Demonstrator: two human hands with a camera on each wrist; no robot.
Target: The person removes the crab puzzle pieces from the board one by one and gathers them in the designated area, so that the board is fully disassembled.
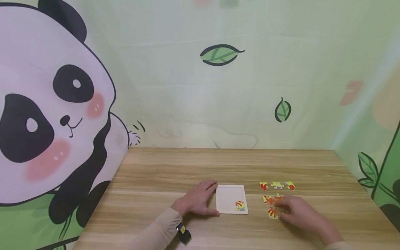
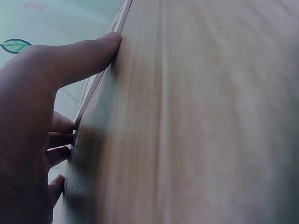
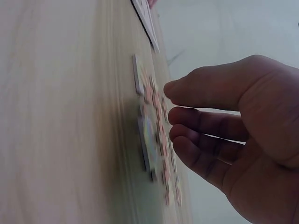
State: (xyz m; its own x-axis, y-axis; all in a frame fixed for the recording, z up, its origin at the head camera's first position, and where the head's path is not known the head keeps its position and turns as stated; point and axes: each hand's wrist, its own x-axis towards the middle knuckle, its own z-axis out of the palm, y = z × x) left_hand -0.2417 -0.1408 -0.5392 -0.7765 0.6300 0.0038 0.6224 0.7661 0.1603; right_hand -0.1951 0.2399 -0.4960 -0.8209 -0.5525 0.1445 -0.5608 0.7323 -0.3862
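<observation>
My left hand [image 1: 198, 199] rests on the table against the left side of a shallow, pale puzzle tray [image 1: 226, 198]. Its thumb and fingers are spread, touching the tray's edge. One red, yellow and blue jigsaw piece [image 1: 240, 206] lies in the tray's lower right corner. Right of the tray, my right hand [image 1: 300, 212] hovers over loose jigsaw pieces [image 1: 272, 213], partly covering them. In the right wrist view, its loosely bent fingers [image 3: 205, 122] and thumb stand apart from the pieces [image 3: 148, 142], with nothing seen between them.
Behind the hand's group, a row of more yellow and red pieces [image 1: 277, 185] lies on the wooden table [image 1: 175, 166]. A dark device [image 1: 183, 234] is strapped at the left wrist. A printed panda backdrop [image 1: 175, 86] rises behind the table's far edge.
</observation>
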